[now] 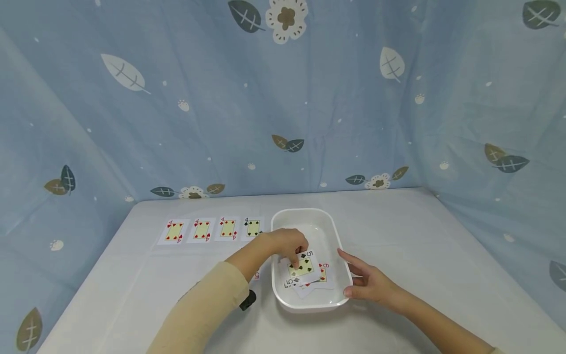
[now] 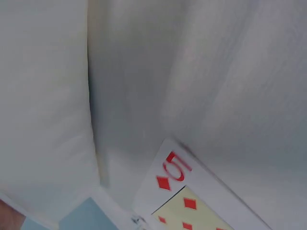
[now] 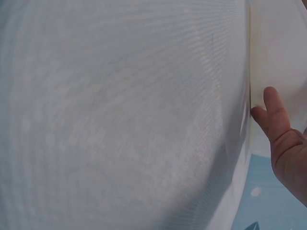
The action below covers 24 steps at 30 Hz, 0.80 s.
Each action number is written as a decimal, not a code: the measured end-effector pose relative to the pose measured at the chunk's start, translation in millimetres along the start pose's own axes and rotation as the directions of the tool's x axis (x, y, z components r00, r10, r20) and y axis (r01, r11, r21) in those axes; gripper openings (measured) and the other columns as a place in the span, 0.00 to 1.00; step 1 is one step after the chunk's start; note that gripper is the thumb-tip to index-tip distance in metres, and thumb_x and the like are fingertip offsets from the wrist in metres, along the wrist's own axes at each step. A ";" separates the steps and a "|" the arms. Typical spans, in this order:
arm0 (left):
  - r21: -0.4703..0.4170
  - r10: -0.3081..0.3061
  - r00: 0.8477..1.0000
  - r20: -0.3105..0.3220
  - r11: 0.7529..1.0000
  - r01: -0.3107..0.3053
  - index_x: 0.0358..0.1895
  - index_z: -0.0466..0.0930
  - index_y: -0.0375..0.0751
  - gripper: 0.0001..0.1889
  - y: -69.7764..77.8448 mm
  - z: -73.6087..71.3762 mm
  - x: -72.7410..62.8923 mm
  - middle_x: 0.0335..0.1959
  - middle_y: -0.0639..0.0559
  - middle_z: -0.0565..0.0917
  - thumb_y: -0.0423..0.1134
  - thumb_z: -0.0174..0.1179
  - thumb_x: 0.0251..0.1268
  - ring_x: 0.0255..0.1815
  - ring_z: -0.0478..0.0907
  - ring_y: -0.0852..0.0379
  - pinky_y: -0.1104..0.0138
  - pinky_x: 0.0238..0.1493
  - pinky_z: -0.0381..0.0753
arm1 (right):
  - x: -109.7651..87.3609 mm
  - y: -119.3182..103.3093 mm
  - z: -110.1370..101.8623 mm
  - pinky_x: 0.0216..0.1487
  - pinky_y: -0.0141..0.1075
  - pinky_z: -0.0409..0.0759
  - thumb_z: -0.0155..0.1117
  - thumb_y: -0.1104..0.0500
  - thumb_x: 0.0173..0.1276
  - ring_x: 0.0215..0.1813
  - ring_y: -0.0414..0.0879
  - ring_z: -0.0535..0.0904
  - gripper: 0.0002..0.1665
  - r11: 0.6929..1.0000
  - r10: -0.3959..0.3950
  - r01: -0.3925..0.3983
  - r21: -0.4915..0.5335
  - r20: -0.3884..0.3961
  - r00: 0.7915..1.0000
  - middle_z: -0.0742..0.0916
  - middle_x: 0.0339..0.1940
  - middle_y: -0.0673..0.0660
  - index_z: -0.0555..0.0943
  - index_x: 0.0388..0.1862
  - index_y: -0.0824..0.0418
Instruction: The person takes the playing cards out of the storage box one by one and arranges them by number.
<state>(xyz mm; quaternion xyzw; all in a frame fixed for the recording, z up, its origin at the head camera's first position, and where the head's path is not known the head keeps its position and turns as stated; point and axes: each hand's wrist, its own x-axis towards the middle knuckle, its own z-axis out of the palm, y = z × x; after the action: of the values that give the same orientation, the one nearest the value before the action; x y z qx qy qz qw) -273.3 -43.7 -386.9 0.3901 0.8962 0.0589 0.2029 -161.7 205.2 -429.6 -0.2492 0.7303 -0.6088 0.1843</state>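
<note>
My left hand point(image 1: 289, 242) reaches over the left rim of a white plastic basin point(image 1: 305, 211) and pinches a playing card, a black five point(image 1: 305, 268). This card overlaps several others inside the basin, including a red six point(image 1: 328, 279). At the basin's right side, my right hand point(image 1: 371, 285) grips the rim with thumb and fingers spread. In the right wrist view, fingers point(image 3: 276, 112) touch the basin's outer wall. Beside the basin in the left wrist view lies a five of diamonds point(image 2: 184, 191); the left forearm mostly hides that area in the head view.
A row of cards marked 4 lies at the back left, from a red one point(image 1: 174, 232) to a black one point(image 1: 253, 228). A small black object point(image 1: 248, 300) sits near the left forearm. A blue patterned curtain point(image 1: 327, 118) hangs behind the white-covered table point(image 1: 398, 221).
</note>
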 end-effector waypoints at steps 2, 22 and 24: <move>0.023 0.005 1.000 -0.014 1.000 -0.005 0.22 0.71 0.49 0.16 -0.8 0.0 -0.4 0.21 0.61 0.71 0.43 0.73 0.47 0.25 0.66 0.65 0.74 0.28 0.64 | -0.2 0.7 -0.3 0.46 0.40 0.82 0.65 0.64 0.63 0.57 0.72 0.73 0.50 1.000 -0.004 0.004 0.016 0.005 1.000 0.55 0.68 0.84 0.45 0.74 0.68; -0.182 -0.010 0.982 -0.189 0.983 -0.025 0.56 0.72 0.50 0.27 -21.3 -2.0 -15.4 0.30 0.59 0.78 0.39 0.71 0.50 0.29 0.74 0.62 0.72 0.34 0.74 | -1.2 0.7 -0.9 0.47 0.40 0.82 0.66 0.64 0.63 0.56 0.68 0.75 0.51 0.999 0.033 -0.033 0.013 -0.002 0.999 0.57 0.68 0.82 0.44 0.75 0.66; -0.233 -0.020 0.982 -0.188 0.972 -0.025 0.61 0.69 0.53 0.31 -23.3 -2.4 -16.5 0.32 0.58 0.78 0.39 0.70 0.52 0.26 0.75 0.61 0.71 0.32 0.75 | -1.0 1.2 -1.3 0.47 0.40 0.82 0.65 0.64 0.63 0.57 0.68 0.75 0.50 0.999 0.014 -0.014 0.044 0.016 1.000 0.56 0.68 0.83 0.44 0.75 0.66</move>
<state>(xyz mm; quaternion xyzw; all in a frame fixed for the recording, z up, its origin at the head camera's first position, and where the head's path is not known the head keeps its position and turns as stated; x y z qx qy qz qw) -279.9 -71.6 -385.6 0.3572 0.8977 0.2012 0.1613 -161.8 207.0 -430.6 -0.2446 0.7170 -0.6215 0.1995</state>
